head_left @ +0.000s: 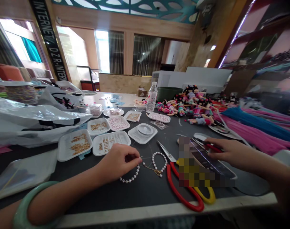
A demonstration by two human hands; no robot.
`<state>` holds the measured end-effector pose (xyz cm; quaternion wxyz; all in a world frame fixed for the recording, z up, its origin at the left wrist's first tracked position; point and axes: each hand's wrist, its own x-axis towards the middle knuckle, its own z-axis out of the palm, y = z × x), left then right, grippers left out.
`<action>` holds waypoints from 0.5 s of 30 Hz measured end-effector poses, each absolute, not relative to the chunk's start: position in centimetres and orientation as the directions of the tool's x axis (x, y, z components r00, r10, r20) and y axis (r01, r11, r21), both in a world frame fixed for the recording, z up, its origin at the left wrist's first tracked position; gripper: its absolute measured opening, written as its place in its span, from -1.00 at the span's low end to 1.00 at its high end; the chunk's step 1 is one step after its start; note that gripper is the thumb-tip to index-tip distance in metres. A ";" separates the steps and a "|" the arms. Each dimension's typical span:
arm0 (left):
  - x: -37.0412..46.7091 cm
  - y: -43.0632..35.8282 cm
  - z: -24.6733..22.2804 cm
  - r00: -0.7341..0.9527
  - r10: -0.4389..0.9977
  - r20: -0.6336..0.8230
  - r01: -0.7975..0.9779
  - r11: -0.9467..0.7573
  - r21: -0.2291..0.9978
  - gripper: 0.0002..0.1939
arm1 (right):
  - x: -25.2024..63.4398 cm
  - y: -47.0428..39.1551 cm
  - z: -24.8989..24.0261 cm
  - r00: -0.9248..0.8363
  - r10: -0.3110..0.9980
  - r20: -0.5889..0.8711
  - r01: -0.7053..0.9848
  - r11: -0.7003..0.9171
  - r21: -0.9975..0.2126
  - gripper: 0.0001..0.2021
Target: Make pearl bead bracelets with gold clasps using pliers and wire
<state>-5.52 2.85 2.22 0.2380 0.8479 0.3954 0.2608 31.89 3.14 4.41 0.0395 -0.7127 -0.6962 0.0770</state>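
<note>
My left hand (122,160) is closed in a pinch on the end of a strand of white beads (130,180), which curves down to the dark table. Just right of it lies a finished-looking bead bracelet (159,162) with a gold chain and clasp. My right hand (224,151) is closed around a small red-handled tool (213,147), seemingly pliers, above a dark phone (221,170). Between my hands rest large red-handled scissors (170,154), blades pointing away. A yellow-handled tool (211,195) lies beside them, partly blurred out.
White trays (75,153) of gold findings and pale beads stand beyond my left hand. A spool (145,129) sits on another tray. Farther back are a water bottle (151,98) and heaped dolls (194,101). Plastic bags (35,117) cover the left; pink and blue material (259,127) lies right.
</note>
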 end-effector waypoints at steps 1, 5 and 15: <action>-5.5 2.8 2.2 0.552 0.794 0.253 0.548 -0.574 0.608 -0.82 | 32.2 2.9 4.5 0.011 0.996 -0.091 0.980 -0.029 -0.196 -0.49; -5.4 2.8 2.3 0.558 0.791 0.252 0.553 -0.580 0.598 -0.82 | 33.5 1.6 5.0 0.008 0.972 -0.234 0.946 -0.083 -0.312 -0.46; -5.4 2.7 2.3 0.563 0.789 0.245 0.554 -0.581 0.597 -0.82 | 33.4 1.3 5.6 -0.048 0.981 -0.190 0.944 -0.018 -0.329 -0.58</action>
